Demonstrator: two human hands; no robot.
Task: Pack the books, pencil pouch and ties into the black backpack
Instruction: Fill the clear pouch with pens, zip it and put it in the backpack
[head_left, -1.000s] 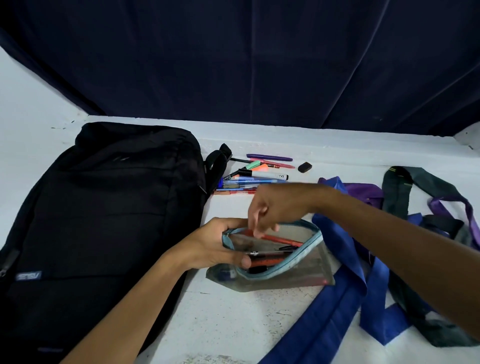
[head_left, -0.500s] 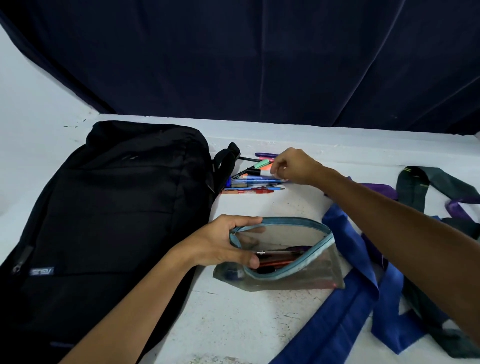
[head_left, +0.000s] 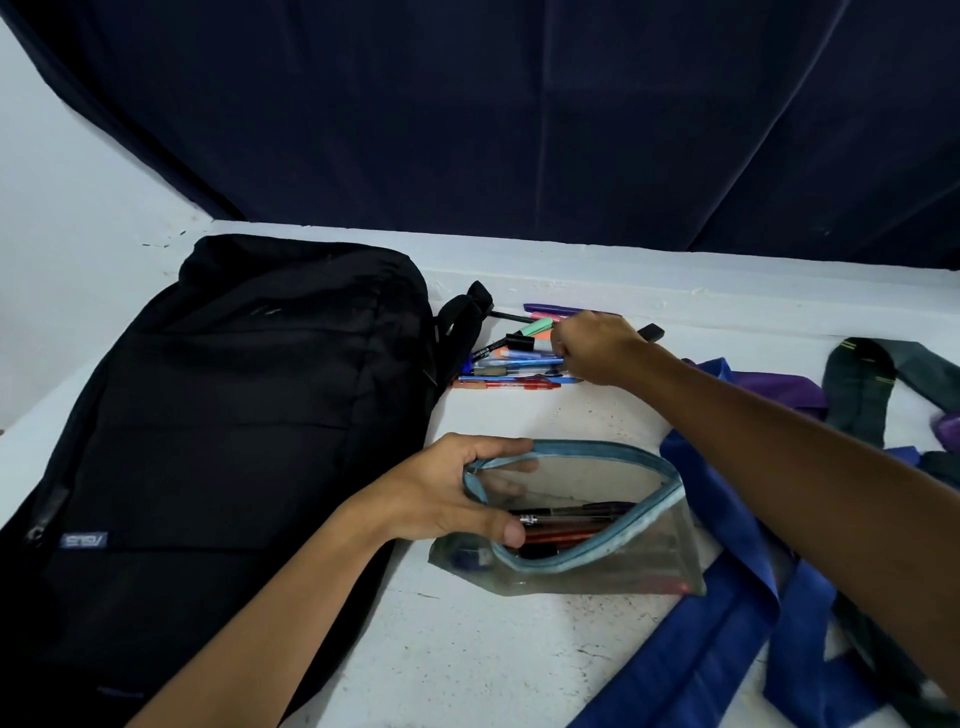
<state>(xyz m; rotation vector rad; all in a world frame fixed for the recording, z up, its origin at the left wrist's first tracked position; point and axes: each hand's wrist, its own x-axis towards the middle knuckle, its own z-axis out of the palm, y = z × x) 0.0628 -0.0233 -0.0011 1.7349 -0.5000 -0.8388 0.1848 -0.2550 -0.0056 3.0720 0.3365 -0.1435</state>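
Note:
The black backpack (head_left: 223, 426) lies flat and zipped on the left of the white table. A clear pencil pouch (head_left: 613, 561) with blue trim lies open at the middle, several pens inside. My left hand (head_left: 447, 493) grips the pouch's left rim and holds its mouth open. Farther back, my right hand (head_left: 597, 348) reaches into a pile of loose pens and markers (head_left: 511, 364), its fingers curled around the ends of some pens. Blue ties (head_left: 727, 613), a purple tie (head_left: 779, 387) and a dark green tie (head_left: 862, 384) lie tangled on the right.
A dark curtain (head_left: 519, 114) hangs behind the table's back edge. A small black eraser (head_left: 652, 331) lies just behind my right hand. The backpack's strap (head_left: 460, 322) curls next to the pens. No books are in view.
My right hand left the pouch's mouth, moved back to the pen pile and now closes on pens there. My left hand has kept hold of the pouch rim.

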